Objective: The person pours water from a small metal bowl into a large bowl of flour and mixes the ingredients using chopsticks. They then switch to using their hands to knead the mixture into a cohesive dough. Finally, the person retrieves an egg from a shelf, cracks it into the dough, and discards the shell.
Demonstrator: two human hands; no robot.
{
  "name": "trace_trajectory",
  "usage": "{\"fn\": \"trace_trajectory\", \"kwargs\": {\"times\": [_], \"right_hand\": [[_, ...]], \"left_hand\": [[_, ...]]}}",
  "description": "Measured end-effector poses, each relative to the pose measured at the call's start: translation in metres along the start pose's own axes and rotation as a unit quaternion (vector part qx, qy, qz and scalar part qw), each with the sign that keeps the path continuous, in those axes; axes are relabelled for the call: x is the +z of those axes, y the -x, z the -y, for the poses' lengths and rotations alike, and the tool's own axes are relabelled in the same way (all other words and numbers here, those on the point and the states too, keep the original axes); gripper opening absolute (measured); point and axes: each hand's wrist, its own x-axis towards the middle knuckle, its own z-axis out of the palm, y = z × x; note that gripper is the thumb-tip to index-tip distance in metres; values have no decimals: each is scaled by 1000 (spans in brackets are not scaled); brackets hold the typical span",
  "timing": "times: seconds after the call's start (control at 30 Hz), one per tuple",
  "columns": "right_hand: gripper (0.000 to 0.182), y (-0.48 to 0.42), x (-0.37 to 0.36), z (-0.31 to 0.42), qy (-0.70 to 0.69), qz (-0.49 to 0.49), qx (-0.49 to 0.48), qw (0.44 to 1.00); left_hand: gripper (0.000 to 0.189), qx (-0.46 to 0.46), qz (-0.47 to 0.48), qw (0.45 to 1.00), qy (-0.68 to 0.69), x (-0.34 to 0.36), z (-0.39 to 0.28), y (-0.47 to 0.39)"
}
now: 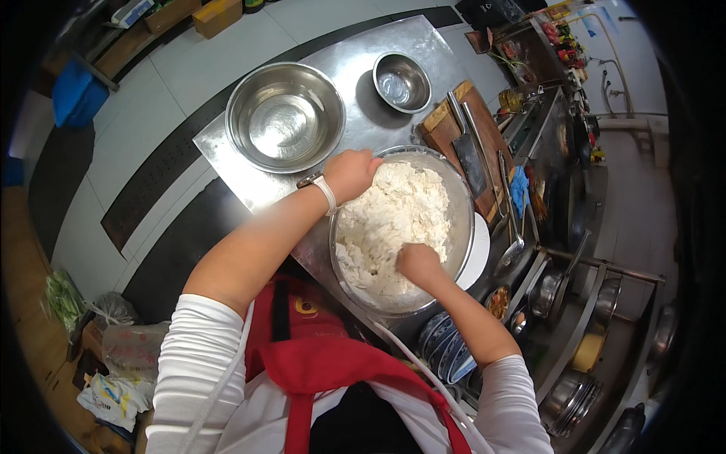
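Note:
A large metal mixing bowl (468, 249) stands before me, holding a shaggy, pale mass of flour dough (405, 204). My left hand (350, 175) grips the bowl's far-left rim, its thumb side towards the dough; a watch with a white strap (323, 187) is on that wrist. Down in the dough, near the bowl's close side, is my right hand (421, 265). Its fingers are curled and partly hidden, and the dough beside it is blurred. Whether dough is held inside the fingers does not show.
On the steel table (346, 68) sit a wide metal basin (283, 125) and a small metal bowl (401, 82). To the right, a cleaver (469, 159) lies on a wooden cutting board (442, 122). A ladle (511, 255) and stacked blue-patterned bowls (448, 346) are near my right arm.

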Motion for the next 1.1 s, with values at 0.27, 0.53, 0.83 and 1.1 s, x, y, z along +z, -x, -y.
{"fn": "trace_trajectory", "kwargs": {"times": [0.27,0.53,0.83,1.1], "right_hand": [[32,9,-21,-94,-48,-100,56,992],[16,-28,5,31,-101,-130,-26,986],[9,94,1,-17,-15,-13,-21,1000],[13,108,35,18,-65,84,-115,988]], "left_hand": [[36,-1,13,1000,-5,-4,-3,1],[39,4,16,998,-57,0,-7,-4],[40,21,52,991,-124,-3,-17,-5],[19,-171,-191,956,146,33,-24,161]]}}
